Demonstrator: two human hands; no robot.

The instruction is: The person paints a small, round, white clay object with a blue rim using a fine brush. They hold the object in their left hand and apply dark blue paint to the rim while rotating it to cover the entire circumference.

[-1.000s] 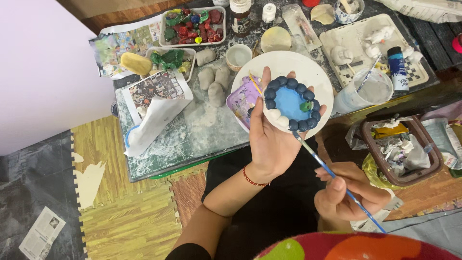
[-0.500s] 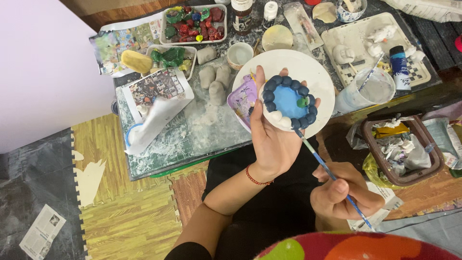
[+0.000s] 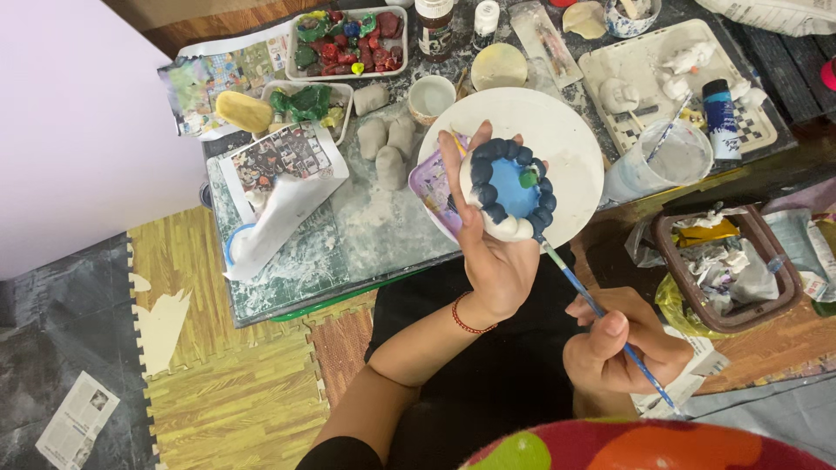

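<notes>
blue paintbrush [image 3: 601, 313] | right hand [image 3: 623, 348] | diagonal, tip up-left at clay piece [image 3: 509, 187]

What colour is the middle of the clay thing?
Light blue, ringed by dark blue balls, on the clay piece; head view.

A white plate [image 3: 570, 144], grey clay lumps [image 3: 387, 144] and a brown basket [image 3: 727, 270] surround the workspace.

A white clay piece [image 3: 509, 187] with a light blue centre, dark blue rim beads and one green dot.
</notes>
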